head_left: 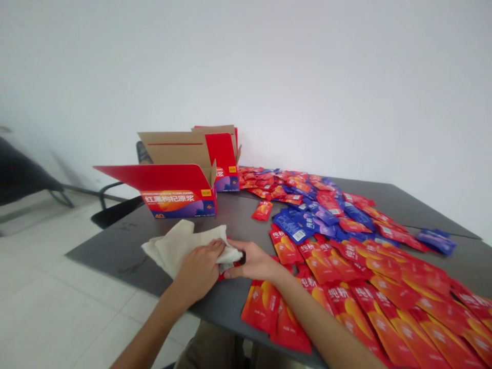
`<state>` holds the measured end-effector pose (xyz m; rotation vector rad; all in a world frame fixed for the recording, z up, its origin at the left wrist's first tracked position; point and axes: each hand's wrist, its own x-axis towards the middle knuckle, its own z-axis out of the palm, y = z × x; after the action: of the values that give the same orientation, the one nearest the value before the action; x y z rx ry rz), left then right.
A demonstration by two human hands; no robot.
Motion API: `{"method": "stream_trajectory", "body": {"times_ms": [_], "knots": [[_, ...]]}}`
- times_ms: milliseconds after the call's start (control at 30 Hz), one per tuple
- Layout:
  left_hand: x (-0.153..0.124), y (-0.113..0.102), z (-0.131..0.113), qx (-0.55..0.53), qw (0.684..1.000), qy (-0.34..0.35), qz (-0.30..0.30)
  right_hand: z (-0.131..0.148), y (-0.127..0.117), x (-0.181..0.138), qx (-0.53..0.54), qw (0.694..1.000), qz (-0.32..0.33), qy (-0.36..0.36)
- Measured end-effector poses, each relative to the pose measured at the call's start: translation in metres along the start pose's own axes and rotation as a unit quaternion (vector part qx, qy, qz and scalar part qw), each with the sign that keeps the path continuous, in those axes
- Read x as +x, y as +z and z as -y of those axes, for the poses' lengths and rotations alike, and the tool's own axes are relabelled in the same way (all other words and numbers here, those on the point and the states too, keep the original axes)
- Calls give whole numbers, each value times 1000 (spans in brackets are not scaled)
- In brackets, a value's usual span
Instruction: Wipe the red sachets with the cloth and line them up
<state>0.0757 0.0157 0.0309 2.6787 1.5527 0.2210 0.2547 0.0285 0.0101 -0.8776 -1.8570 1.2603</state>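
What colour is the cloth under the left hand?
Plain cream, with no pattern. The head view, the only one, shows the cloth bunched under the left hand.

bare table [115, 246] left, 2 boxes [180, 192] behind, sachets [365, 266] right

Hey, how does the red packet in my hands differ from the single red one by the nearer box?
The held packet is almost hidden under the cloth, pressed by the left hand and pinched by the right hand; the single packet lies bare, untouched. The held packet is near the front edge of the table; the single packet lies farther back, by the box. Both are red.
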Motion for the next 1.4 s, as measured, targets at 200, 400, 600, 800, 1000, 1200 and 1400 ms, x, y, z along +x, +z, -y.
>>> {"method": "stream_trajectory", "body": {"times_ms": [200,400,600,800,1000,1200,1400], "knots": [[-14,3,-1,-28,999,30,-8,-1,1,0,-14,1000,4,-8],[2,1,5,-2,1000,-2,-3,1,0,-1,-9,1000,0,10],[-20,4,-1,-32,999,18,0,1,0,-1,-7,1000,10,-18],[5,0,7,5,1000,-16,2,4,0,-2,-18,1000,-8,10],[-18,4,-3,-37,999,31,2,0,0,-1,-14,1000,8,-17],[7,-1,9,-13,1000,-20,-1,5,0,-2,-1,1000,-4,10],[-18,4,-3,-42,998,40,-2,-1,0,-1,-17,1000,12,-12]]}}
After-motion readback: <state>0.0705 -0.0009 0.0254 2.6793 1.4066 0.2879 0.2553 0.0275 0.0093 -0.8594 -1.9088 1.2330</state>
